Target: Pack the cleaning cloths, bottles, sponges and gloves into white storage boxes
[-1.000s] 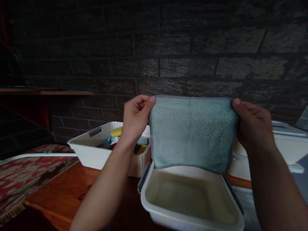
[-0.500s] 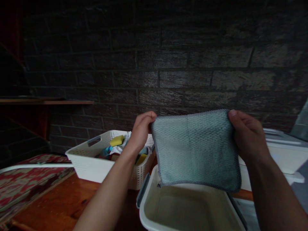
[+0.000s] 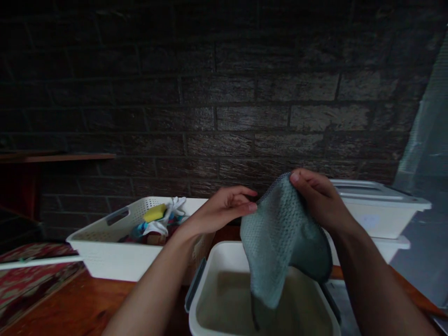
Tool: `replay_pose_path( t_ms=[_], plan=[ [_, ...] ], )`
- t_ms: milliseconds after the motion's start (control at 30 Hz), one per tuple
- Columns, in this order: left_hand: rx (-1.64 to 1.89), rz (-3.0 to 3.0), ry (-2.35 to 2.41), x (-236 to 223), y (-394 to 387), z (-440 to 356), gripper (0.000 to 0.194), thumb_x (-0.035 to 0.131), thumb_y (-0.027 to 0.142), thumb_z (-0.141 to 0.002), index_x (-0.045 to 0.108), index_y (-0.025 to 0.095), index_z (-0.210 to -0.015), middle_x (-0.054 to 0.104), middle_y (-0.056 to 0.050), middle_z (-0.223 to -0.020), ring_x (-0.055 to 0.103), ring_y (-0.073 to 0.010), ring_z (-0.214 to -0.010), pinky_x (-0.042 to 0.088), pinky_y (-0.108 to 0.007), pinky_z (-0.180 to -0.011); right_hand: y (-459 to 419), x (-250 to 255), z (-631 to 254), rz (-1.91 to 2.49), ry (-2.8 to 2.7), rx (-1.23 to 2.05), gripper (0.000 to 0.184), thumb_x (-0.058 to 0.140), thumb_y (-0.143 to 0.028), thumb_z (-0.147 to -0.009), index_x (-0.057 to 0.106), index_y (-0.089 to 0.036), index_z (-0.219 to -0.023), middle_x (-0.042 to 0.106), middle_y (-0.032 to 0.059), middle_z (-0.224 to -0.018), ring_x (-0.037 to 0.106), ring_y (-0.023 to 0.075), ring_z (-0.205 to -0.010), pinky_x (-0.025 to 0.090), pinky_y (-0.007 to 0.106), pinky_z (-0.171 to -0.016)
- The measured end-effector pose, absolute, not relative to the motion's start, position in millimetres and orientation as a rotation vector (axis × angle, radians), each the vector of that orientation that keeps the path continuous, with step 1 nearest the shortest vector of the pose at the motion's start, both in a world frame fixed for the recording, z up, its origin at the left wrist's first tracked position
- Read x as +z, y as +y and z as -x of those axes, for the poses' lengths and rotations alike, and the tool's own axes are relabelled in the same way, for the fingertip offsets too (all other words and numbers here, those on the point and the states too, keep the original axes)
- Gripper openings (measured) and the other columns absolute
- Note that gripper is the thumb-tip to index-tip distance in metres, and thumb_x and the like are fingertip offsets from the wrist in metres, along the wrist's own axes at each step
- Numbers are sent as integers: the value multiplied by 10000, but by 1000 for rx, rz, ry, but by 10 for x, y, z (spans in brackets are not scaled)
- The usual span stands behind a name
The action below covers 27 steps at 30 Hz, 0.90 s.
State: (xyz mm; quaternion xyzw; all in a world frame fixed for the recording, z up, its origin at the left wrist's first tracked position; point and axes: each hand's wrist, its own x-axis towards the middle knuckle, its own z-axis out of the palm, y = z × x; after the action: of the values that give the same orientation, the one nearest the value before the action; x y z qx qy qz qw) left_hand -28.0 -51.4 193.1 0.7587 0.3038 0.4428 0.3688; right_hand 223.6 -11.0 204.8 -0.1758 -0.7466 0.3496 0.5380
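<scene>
Your right hand [image 3: 320, 200] pinches the top corner of the teal cloth [image 3: 280, 238] between thumb and fingers; the grip is closed on the hem. Your left hand [image 3: 224, 210] sits just left of the cloth, fingers loosely extended, the fingertips close to the cloth's upper edge. I cannot tell whether they touch it or grip any of it.

The cloth hangs bunched directly above the white tub [image 3: 206, 289], its lowest fold dipping inside the tub's rim. The tub's inside looks bare and pale; whether it holds liquid I cannot tell.

Left of the tub, touching or nearly so, stands the perforated basket [image 3: 105, 252] with a yellow sponge [image 3: 154, 213] and mixed rags in it. Behind the tub on the right are stacked white lidded bins [image 3: 378, 205]. The wooden table [image 3: 80, 303] runs under the tub.

Risks, as judged from here:
- One pinch carries the whole cloth. If it slackens, the cloth drops in a heap into the tub.
- The hanging tail may drag across the tub's rim and catch on the grey latch [image 3: 194, 284] at its left edge.
- Your left forearm passes close over the basket; a careless sweep could nudge it.
</scene>
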Motion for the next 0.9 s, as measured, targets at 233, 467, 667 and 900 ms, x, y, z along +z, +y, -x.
replay_pose_path(
  t_ms=[233,467,667,900],
  plan=[
    [1008,-2000,822,1924,-549,209,323,661,419,-915,613,175,-709,466,30,-646,397,-121,-592,250,-264,-549,4,1989,-2122,431,-1849,838,360,578,-461,-990,630,-183,-768,490,-35,-684,412,97,-610,345,204,-544],
    [1288,-1536,760,1923,-640,237,164,710,370,-885,720,209,-915,612,-6,-830,533,-146,-719,367,-237,-615,198,1889,-2060,492,-1827,1021,263,680,-462,-921,706,-201,-940,645,-27,-795,540,103,-671,409,210,-595],
    [1713,-1203,749,2038,-583,375,211,844,280,-731,765,201,-910,726,-25,-890,654,-176,-813,491,-252,-739,302,1792,-2064,690,-1896,1076,519,706,-570,-868,633,-199,-1223,718,40,-904,665,155,-749,526,257,-631],
    [2000,-1075,515,2173,-614,520,124,749,224,-746,714,191,-860,739,-14,-872,691,-181,-832,524,-274,-778,313,1574,-2027,793,-2144,1582,854,333,-781,-940,352,-152,-1517,772,152,-897,744,243,-700,588,360,-625]
  ],
)
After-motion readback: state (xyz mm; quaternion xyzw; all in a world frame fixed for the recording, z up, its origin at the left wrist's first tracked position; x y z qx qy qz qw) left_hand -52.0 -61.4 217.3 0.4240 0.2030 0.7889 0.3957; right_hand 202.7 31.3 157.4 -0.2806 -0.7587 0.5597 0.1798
